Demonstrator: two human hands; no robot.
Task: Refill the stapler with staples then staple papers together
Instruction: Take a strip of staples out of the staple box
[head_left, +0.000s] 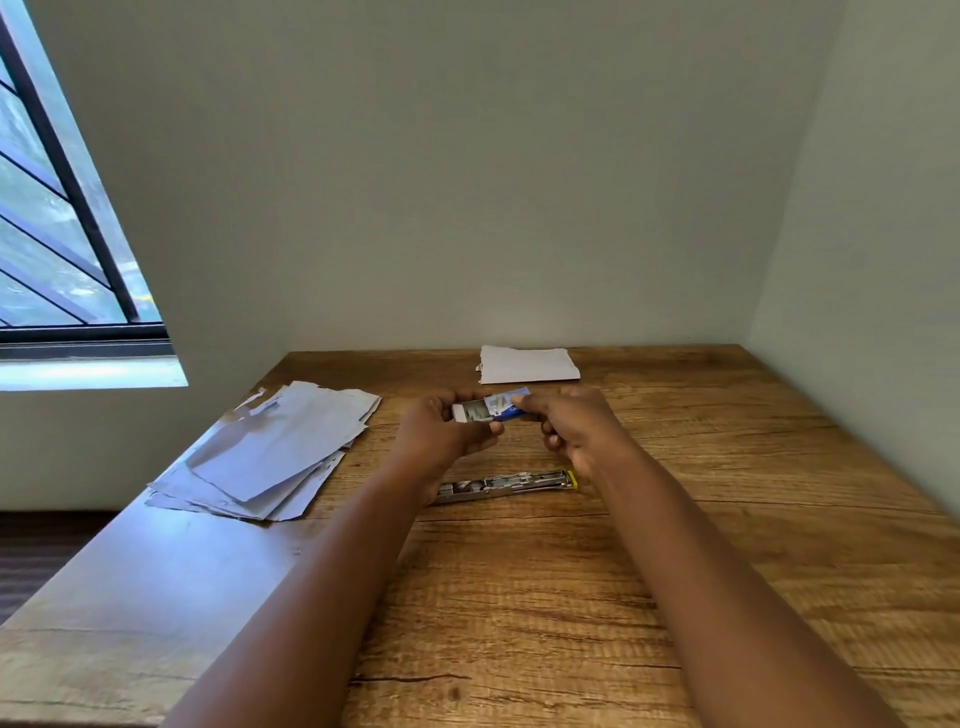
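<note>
Wooden table (675, 519) against a pale wall. At frame centre, my left hand (441, 431) and right hand (576, 423) pinch a half-open staple box (491, 408); the opened stapler (506, 484) lies just below, loose papers (270, 452) at left.

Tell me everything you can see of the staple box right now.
The staple box is a small cardboard box with a blue printed sleeve and a white inner tray. The tray is slid partly out to the left, showing grey staple strips inside. It is held level above the wooden table, beyond the opened stapler. The left hand holds the tray end; the right hand pinches the sleeve.
</note>
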